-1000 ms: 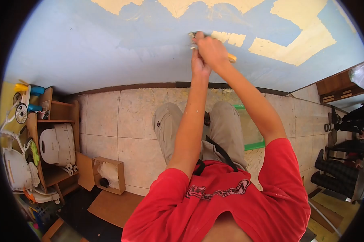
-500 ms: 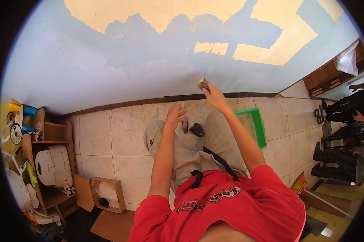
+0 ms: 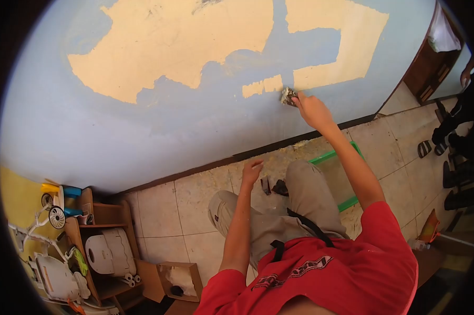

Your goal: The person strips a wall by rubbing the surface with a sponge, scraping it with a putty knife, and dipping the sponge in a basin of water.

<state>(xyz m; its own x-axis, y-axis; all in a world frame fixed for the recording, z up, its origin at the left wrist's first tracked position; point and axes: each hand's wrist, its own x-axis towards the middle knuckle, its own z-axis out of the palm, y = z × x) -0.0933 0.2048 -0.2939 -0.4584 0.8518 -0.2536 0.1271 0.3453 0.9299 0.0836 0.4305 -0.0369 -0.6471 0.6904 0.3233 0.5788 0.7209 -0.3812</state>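
My right hand (image 3: 315,112) is closed around a small dark scrubbing pad (image 3: 288,96) flecked with pale bits. The pad is at the blue wall (image 3: 216,123), just below a cream patch (image 3: 316,76) where the blue paint is gone; whether it touches cannot be made out. Low in front of my knees, my left hand (image 3: 253,172) hangs with its fingers loosely bent and nothing visible in them. A flat, blade-like tool (image 3: 266,185) and a dark crumpled thing (image 3: 280,187) lie between my legs.
Beside my right knee, a green tray (image 3: 349,203) stands on the tiled floor (image 3: 158,212). Paint flakes lie along the dark skirting (image 3: 247,154). A wooden shelf (image 3: 108,212) and an opened cardboard box (image 3: 187,273) are at left. Other people's legs (image 3: 455,128) show at right.
My right hand has moved the pad up and right, from low on the wall to near the cream patches. My left hand's fingers are less spread. The view has tilted and shifted.
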